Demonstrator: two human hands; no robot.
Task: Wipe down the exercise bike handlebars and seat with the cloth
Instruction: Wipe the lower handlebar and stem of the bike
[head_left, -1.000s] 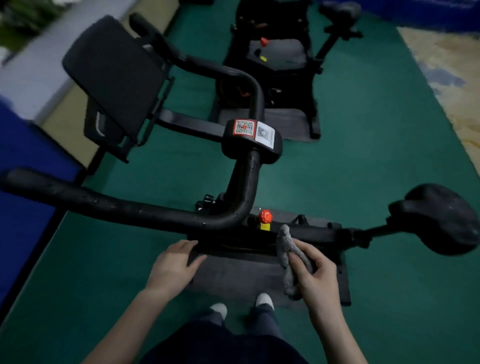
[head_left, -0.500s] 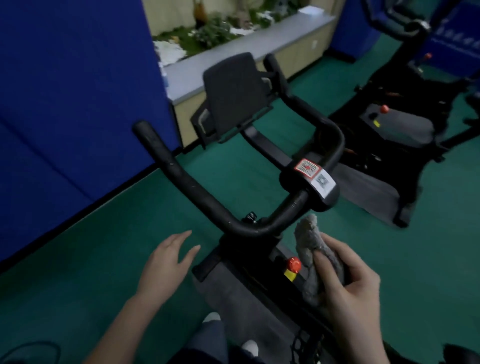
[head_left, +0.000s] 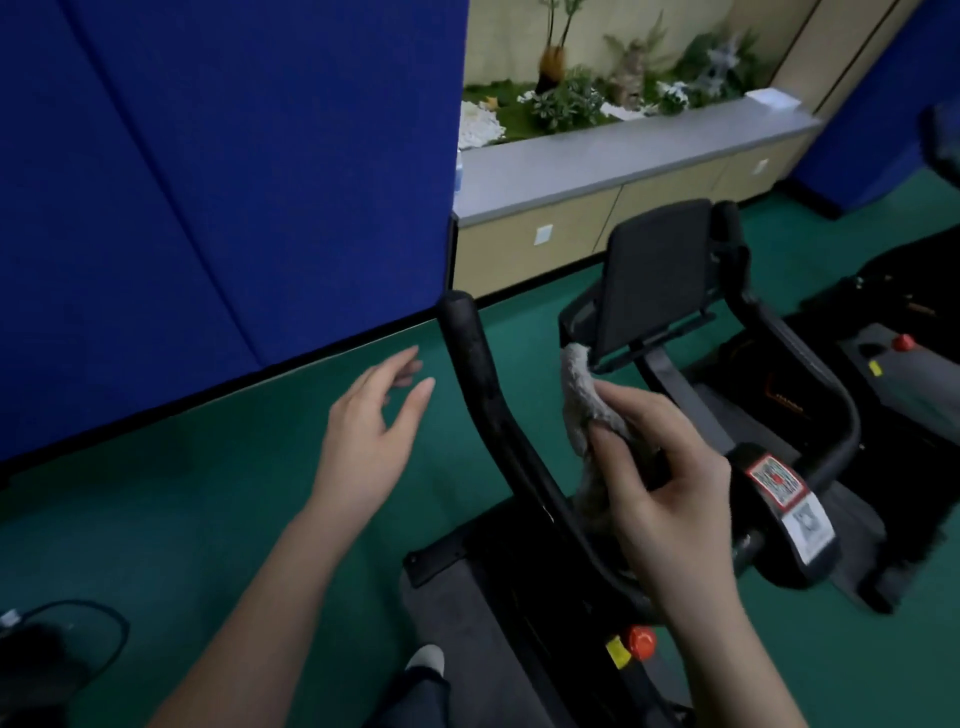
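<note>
Head view: one cloth (head_left: 582, 395), two handlebar arms (head_left: 483, 405)

The right hand (head_left: 670, 493) pinches the single grey cloth, raised between the two arms. The left hand (head_left: 369, 431) hovers beside the near arm, fingers relaxed, grasping nothing. One second bike (head_left: 883, 374) stands beyond.

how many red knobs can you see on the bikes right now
2. One red knob sits low on the near bike, below the right hand holding the cloth. The second red knob is on the bike at the far right. Others may be hidden.
</note>
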